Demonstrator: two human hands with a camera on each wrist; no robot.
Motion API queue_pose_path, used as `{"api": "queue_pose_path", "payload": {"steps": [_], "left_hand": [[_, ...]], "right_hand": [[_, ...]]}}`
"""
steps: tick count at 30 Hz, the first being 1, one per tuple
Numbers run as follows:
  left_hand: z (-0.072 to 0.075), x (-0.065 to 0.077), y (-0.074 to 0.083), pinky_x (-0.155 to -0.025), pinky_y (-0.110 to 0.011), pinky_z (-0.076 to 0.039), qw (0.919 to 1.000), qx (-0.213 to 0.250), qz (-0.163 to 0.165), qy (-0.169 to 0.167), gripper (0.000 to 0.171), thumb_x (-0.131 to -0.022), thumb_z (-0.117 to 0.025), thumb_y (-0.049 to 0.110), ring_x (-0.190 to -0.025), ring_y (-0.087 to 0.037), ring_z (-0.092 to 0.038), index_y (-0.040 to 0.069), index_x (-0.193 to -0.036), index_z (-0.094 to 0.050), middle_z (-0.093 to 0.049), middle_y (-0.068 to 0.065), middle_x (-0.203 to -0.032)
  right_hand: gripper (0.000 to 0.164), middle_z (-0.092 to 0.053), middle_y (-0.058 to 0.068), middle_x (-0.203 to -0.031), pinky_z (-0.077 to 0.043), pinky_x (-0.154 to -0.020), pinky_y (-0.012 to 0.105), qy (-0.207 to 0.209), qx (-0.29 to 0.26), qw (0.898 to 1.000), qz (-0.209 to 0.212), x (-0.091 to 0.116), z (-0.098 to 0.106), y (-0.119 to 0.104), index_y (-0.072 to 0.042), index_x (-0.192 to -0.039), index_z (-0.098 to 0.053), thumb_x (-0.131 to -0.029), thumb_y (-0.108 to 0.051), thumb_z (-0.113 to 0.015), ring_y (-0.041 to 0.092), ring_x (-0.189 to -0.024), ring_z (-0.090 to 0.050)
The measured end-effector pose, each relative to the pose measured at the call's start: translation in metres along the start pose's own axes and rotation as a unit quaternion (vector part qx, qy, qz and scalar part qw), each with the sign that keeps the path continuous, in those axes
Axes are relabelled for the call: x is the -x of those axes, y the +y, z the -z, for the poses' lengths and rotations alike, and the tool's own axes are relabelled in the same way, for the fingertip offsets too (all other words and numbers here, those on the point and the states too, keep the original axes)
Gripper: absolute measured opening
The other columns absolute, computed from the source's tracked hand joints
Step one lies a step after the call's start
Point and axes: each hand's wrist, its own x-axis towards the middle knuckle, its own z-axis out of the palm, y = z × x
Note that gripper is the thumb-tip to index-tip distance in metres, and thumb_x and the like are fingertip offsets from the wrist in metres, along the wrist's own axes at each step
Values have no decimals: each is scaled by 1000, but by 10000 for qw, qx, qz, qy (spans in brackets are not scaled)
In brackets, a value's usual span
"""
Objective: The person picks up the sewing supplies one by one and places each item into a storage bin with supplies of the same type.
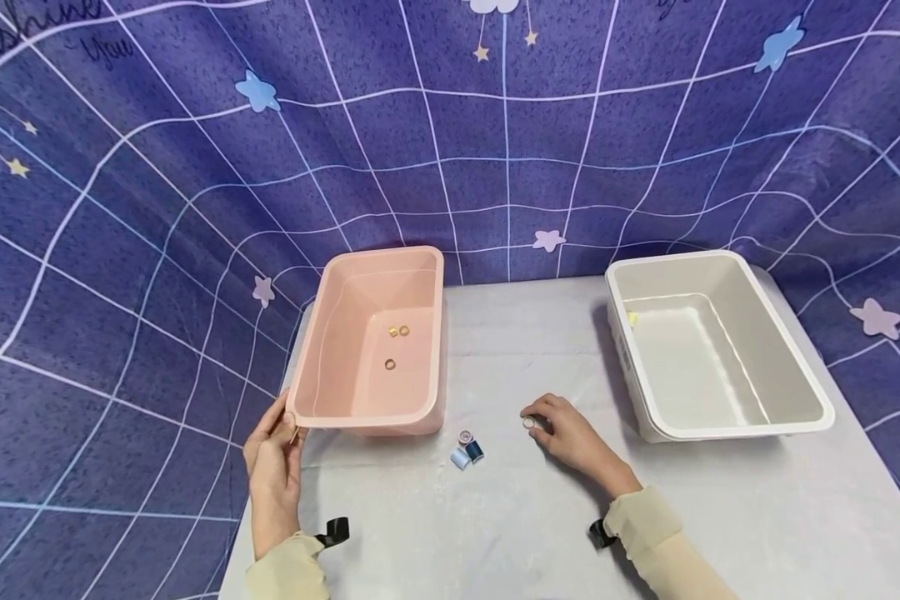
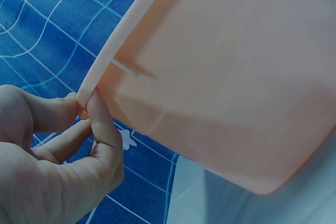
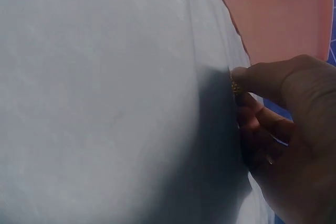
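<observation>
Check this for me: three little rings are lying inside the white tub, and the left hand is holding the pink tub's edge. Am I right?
Not quite: the three little rings are lying inside the pink tub, not the white tub, as the head view shows. The left hand is holding the pink tub's edge.

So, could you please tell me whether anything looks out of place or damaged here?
Nothing looks damaged or spilled. One small oddity: inside the white bin, by its left wall, is a lone yellow thing, partly hidden, so I can't tell what it is.
</observation>
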Motion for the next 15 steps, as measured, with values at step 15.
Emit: {"api": "queue_pose_path", "payload": {"steps": [15], "left_hand": [[-1, 0, 3, -83, -17, -62, 9994, -199, 105, 275, 49, -103, -48, -11, -101, -8, -71, 2, -150, -54, -73, -3, -116]], "right_hand": [[21, -70, -2, -105, -51, -75, 27, 135, -378, 9985, -382, 0, -2, -2, -15, -114, -75, -94, -14, -79, 9, -88, -57]]}}
